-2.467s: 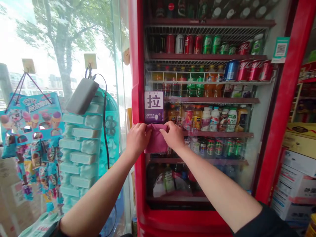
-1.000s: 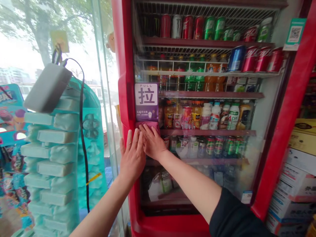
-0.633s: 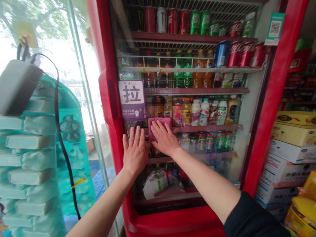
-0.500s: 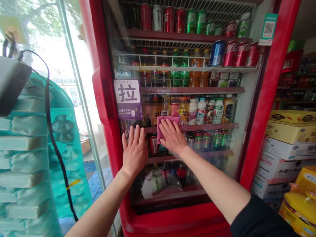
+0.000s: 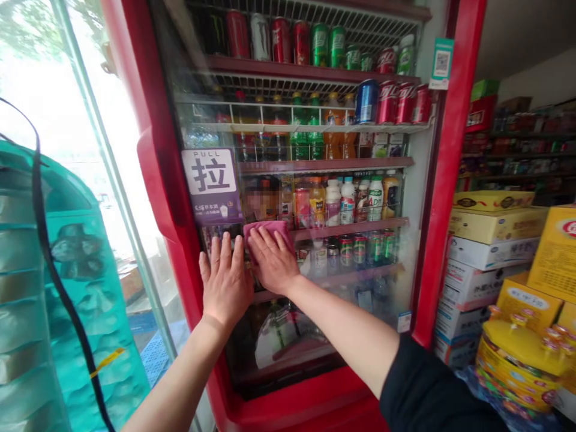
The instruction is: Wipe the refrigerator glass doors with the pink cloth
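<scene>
Both my hands are on the glass door of a red drinks fridge (image 5: 155,150). My right hand (image 5: 270,261) presses a folded pink cloth (image 5: 265,231) flat against the glass, and the cloth's top edge shows above the fingers. My left hand (image 5: 225,279) lies flat and bare on the glass just to the left, fingers spread, directly below a white and purple "PULL" sticker (image 5: 209,186). Behind the glass, bottles and cans of drinks (image 5: 346,204) fill the shelves. A black sleeve covers my right upper arm.
Stacked cardboard boxes (image 5: 490,264) and a yellow ridged container (image 5: 517,360) stand right of the fridge, with store shelves behind them. At left, a teal-wrapped stack (image 5: 27,300) with a black cable stands by a window.
Both hands held the bunched cloth earlier. My left hand has since let go and lies flat on the glass, and the cloth lies under my right hand. The fridge has shifted left in view.
</scene>
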A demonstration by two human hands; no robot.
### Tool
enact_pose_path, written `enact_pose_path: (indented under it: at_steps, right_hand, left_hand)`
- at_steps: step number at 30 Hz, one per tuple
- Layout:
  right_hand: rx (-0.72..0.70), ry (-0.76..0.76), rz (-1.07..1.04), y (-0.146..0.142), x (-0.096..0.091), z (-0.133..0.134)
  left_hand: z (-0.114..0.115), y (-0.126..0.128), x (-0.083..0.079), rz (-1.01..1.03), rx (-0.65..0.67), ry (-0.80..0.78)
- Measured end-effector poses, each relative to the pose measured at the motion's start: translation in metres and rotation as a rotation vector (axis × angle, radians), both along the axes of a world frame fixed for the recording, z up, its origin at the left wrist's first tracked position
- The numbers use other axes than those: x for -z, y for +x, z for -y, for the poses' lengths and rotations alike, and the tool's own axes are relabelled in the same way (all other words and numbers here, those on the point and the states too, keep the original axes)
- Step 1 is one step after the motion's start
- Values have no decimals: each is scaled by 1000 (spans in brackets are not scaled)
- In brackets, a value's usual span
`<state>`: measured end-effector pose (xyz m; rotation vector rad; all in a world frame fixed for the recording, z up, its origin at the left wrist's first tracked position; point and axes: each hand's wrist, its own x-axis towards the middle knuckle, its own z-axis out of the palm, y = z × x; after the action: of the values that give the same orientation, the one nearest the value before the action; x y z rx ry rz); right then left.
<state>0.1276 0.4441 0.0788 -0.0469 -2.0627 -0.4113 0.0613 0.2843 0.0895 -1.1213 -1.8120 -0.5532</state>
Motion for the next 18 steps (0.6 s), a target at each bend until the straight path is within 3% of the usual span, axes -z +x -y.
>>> enact_pose_path:
  at_steps: [4,7,11,18]
  right_hand:
    - [-8,101,18,-22,-5,18]
    - [19,151,49,-17,-8,10]
    - [28,140,16,12,-9,-26]
    - [70,107,-3,77,-3,-107]
  left_hand:
    - [5,-5,3,-13,-7,-1]
    - [4,-2,4,-27,-6,-10]
    - [-12,10,6,-35,-1,-17]
    - [-64,41,16,-12,71,-56]
